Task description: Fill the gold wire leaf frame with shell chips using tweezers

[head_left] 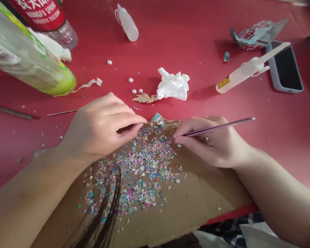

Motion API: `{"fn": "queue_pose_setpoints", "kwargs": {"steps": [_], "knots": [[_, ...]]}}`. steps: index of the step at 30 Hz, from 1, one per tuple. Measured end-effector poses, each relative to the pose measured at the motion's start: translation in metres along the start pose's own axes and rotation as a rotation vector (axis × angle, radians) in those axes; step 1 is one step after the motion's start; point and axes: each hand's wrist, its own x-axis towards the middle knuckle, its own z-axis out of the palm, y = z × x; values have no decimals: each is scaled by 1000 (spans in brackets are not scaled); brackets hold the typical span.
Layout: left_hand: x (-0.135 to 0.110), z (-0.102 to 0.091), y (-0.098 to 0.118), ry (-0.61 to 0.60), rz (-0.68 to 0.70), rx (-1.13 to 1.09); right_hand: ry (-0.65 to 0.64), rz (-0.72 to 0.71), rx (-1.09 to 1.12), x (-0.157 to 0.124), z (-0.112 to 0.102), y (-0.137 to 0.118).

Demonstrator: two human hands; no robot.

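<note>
Between thumb and fingers, my left hand [105, 125] pinches the thin stem of a small wire ornament [158, 121] partly covered with blue-green chips. My right hand [209, 141] is closed around slim purple tweezers [212, 127], held like a pen. Their tip points down at the chips, just right of the ornament; whether a chip is between the tips is too small to tell. Under both hands, many small coloured shell-like chips [142, 186] lie scattered on a piece of brown cardboard [191, 203]. A gold leaf-shaped piece [145, 98] lies beyond the ornament, touching crumpled white tissue [173, 84].
Bottles [64, 77] stand at the left back. Small white squeeze bottles, one at the back [128, 26] and one at the right [237, 77], are near a phone [285, 69] and a wrapper [255, 36]. Loose pearls [130, 80] dot the red table [196, 27]. Hair strands hang at the front.
</note>
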Motion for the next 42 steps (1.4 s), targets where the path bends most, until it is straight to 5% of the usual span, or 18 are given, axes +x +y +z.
{"fn": "queue_pose_setpoints", "kwargs": {"steps": [16, 24, 42], "knots": [[-1, -2, 3, -64, -62, -9, 31, 42, 76, -3, 0, 4], [0, -4, 2, -18, 56, 29, 150, 50, 241, -4, 1, 1], [3, -8, 7, -59, 121, 112, 146, 57, 46, -4, 8, -2]]}}
